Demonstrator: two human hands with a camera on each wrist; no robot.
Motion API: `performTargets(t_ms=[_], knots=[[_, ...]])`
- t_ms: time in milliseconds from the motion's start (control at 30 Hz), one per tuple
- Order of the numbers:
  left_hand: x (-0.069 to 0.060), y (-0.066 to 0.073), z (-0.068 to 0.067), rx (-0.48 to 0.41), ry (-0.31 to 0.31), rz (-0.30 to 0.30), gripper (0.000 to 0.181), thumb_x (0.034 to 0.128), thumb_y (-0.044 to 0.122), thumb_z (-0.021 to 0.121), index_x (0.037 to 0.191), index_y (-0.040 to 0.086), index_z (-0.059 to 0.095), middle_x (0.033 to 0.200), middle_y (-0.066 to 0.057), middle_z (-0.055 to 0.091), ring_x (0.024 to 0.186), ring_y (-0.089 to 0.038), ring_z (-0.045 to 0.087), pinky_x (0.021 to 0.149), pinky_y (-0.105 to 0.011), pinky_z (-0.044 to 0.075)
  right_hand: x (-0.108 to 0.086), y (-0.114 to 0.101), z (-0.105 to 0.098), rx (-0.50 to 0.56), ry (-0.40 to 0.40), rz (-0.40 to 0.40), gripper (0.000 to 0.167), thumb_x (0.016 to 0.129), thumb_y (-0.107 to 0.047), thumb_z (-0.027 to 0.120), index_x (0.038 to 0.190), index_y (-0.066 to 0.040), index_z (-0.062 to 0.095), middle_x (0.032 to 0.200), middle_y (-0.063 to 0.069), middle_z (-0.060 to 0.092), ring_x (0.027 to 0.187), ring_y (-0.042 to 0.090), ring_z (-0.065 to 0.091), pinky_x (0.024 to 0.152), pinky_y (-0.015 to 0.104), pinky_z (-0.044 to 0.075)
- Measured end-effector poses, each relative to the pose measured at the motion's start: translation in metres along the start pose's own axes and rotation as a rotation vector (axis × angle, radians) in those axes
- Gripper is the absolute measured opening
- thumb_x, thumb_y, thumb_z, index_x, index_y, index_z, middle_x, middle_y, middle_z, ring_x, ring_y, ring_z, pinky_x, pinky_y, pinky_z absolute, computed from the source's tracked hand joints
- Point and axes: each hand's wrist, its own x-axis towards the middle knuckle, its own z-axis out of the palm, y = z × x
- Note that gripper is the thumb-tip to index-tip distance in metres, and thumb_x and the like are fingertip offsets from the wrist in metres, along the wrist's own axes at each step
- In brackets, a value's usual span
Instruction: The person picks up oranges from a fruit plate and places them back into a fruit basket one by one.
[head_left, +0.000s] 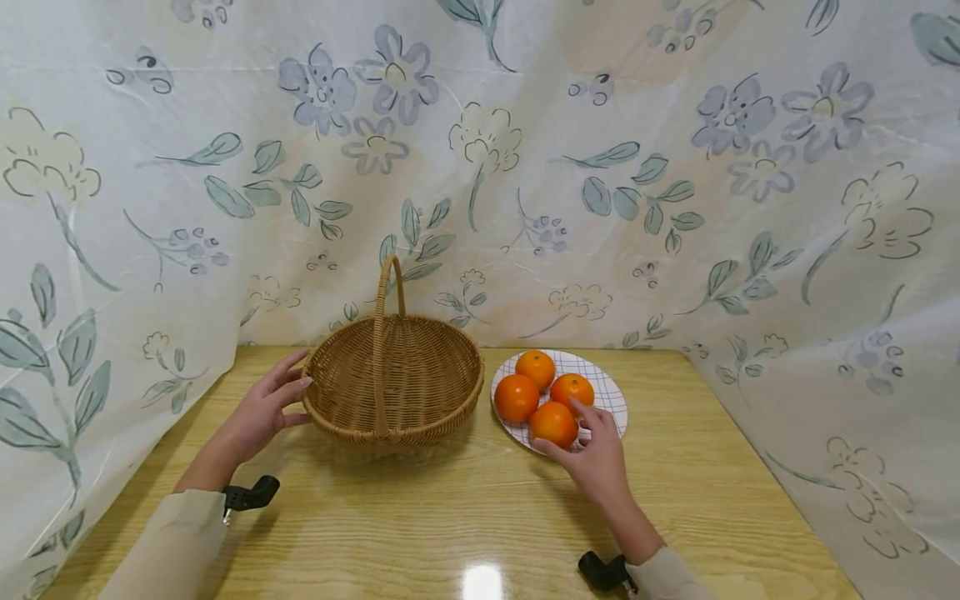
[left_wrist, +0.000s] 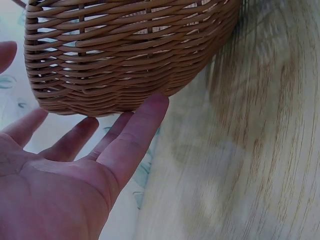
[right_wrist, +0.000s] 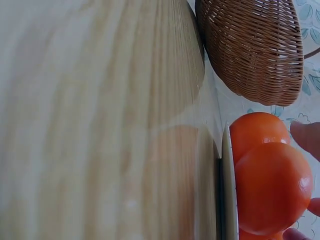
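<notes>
A brown wicker basket [head_left: 431,379] with a tall arched handle stands at the back left of the table, and no fruit shows inside it. My left hand [head_left: 258,417] rests its extended fingers against the basket's left side. To the right, a white checked plate [head_left: 611,396] bears several oranges. My right hand [head_left: 600,458] is at the plate's front, its thumb and fingers spread about the nearest orange [head_left: 553,425]. In the right wrist view, fingertips lie close by that orange [right_wrist: 272,190]; whether they touch it is hard to tell.
The wooden table [head_left: 390,525] has a bright glare spot at its front. A floral curtain [head_left: 480,167] hangs behind and along both sides. Each wrist wears a black camera mount, such as the left one [head_left: 251,493].
</notes>
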Motion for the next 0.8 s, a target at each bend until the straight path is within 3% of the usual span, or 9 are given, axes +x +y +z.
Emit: performTargets(t_ms=[467, 567, 700, 800], knots=[[0.0013, -0.0025, 0.0011, -0.025, 0.012, -0.018, 0.072, 0.1092, 0.026, 0.051, 0.167, 0.021, 0.007, 0.164, -0.031, 0.014, 0.138, -0.042, 0.041, 0.089, -0.036, 0.061, 0.003, 0.0005, 0.0075, -0.019, -0.002, 0.012, 0.086, 0.074, -0.035, 0.094, 0.147, -0.009, 0.055, 0.132, 0.015, 0.05, 0.115, 0.029, 0.055, 0.094, 0.042, 0.056], [0.0012, -0.0032, 0.0008, -0.028, 0.015, -0.021, 0.073, 0.1089, 0.025, 0.052, 0.167, 0.021, 0.008, 0.164, -0.03, 0.014, 0.136, -0.038, 0.044, 0.089, -0.036, 0.061, 0.003, 0.0014, 0.0084, -0.027, 0.003, 0.008, 0.084, 0.074, -0.034, 0.094, 0.145, -0.009, 0.056, 0.13, 0.016, 0.051, 0.113, 0.029, 0.054, 0.094, 0.041, 0.056], [0.0011, -0.0033, 0.0011, -0.035, 0.017, -0.019, 0.073, 0.1088, 0.025, 0.052, 0.167, 0.021, 0.008, 0.163, -0.029, 0.015, 0.127, -0.023, 0.053, 0.088, -0.036, 0.061, 0.0033, 0.0031, 0.0099, -0.032, 0.001, 0.008, 0.082, 0.074, -0.032, 0.094, 0.143, -0.008, 0.058, 0.13, 0.016, 0.052, 0.114, 0.029, 0.054, 0.094, 0.042, 0.055], [0.0013, -0.0029, 0.0013, -0.034, 0.017, -0.018, 0.073, 0.1089, 0.025, 0.052, 0.167, 0.021, 0.009, 0.163, -0.03, 0.015, 0.128, -0.024, 0.052, 0.088, -0.036, 0.061, 0.0036, 0.003, 0.0102, -0.028, 0.003, 0.008, 0.081, 0.073, -0.03, 0.095, 0.142, -0.007, 0.058, 0.13, 0.017, 0.052, 0.114, 0.03, 0.055, 0.096, 0.043, 0.055]])
